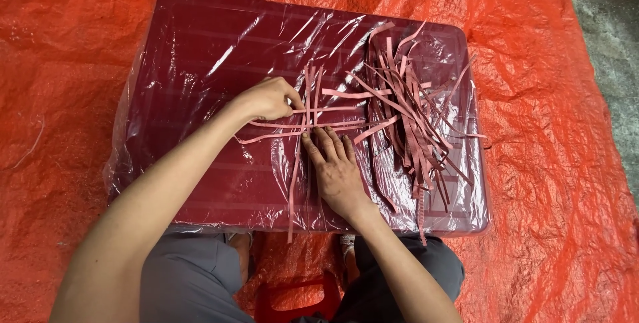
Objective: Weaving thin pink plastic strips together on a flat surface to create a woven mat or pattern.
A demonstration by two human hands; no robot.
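Presently the person sits at the near edge of a low dark-red table [200, 50] wrapped in clear plastic film, which stands on an orange tarpaulin [80, 43]. Near the middle of the tabletop lies a small crossing of pink strips [307, 123]: a few run crosswise, left to right, and a few run lengthwise from the far side toward the near edge, one of them hanging over that edge. The left hand [267, 99] is curled closed, its fingertips pinching the strips where the upright ones meet the crosswise ones, just to the left of the crossing. The right hand [336, 166] lies open and flat, palm down, fingers spread and pressing on the crosswise strips from the near side. Both hands touch the crossing, the left from the far left, the right from directly below it; neither is clearly nearer. The strips look thin, flat, narrow and limp, dull pink against the darker table. A loose pile of spare strips [413, 110] lies toward the right edge of the tabletop, its long axis running far to near, just beside the right hand's fingertips but apart from them. A red stool [299, 296] shows between the person's knees.
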